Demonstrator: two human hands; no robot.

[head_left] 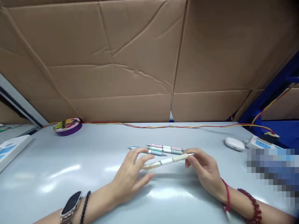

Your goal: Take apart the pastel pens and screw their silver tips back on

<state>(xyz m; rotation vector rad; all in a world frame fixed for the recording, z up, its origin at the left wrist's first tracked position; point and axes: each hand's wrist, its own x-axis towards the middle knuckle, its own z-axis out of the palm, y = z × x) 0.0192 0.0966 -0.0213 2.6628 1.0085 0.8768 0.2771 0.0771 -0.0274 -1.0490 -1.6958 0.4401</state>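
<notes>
While my right hand pinches the light, stiff cream pen by its far-right end, my open left hand steadies its barrel.

Bright overhead light, soft picture

We see white glare patches on the glossy table, faint shadows under the hands, slight blur throughout, wide-angle bending at the edges, dimmer corners, and a pixelated block at right.

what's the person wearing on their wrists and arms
Both forearms are bare, no sleeves. The left wrist has a smartwatch with a dark screen and metal band, plus a black beaded bracelet. The right wrist has a red cord and a dark red beaded bracelet.
</notes>
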